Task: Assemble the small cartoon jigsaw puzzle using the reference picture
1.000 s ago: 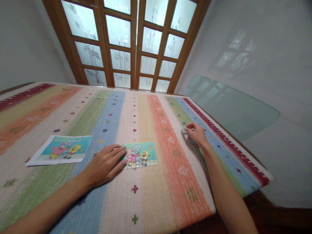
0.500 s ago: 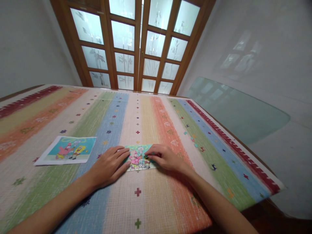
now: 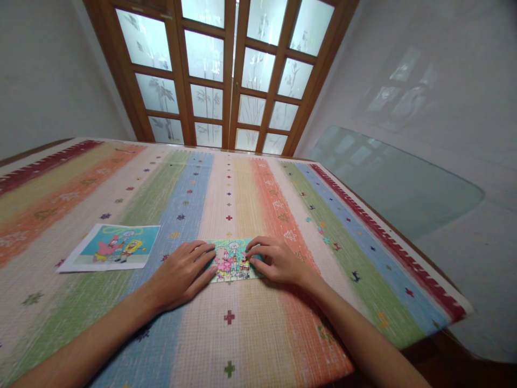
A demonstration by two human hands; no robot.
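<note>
A small cartoon jigsaw puzzle point(image 3: 233, 264) lies flat on the striped tablecloth, with a pale patch showing in its left part. Across its left edge rests my left hand point(image 3: 183, 272), fingers stretched out and flat. My right hand point(image 3: 277, 260) is at the right edge, its thumb and bent fingers a little apart over the picture's right side; no piece shows between them. Part of the puzzle's right end is hidden under that hand. To the left lies a printed sheet point(image 3: 117, 248) with the same cartoon figures.
Several loose puzzle pieces point(image 3: 321, 231) lie right of the puzzle on the tablecloth point(image 3: 250, 323). Beyond the table's far edge stand wooden doors point(image 3: 230, 75) with frosted panes. A pale wall point(image 3: 452, 108) runs along the right.
My right hand's thumb and fingers have moved slightly right and apart, uncovering more of the puzzle's right side. The left hand has stayed in place.
</note>
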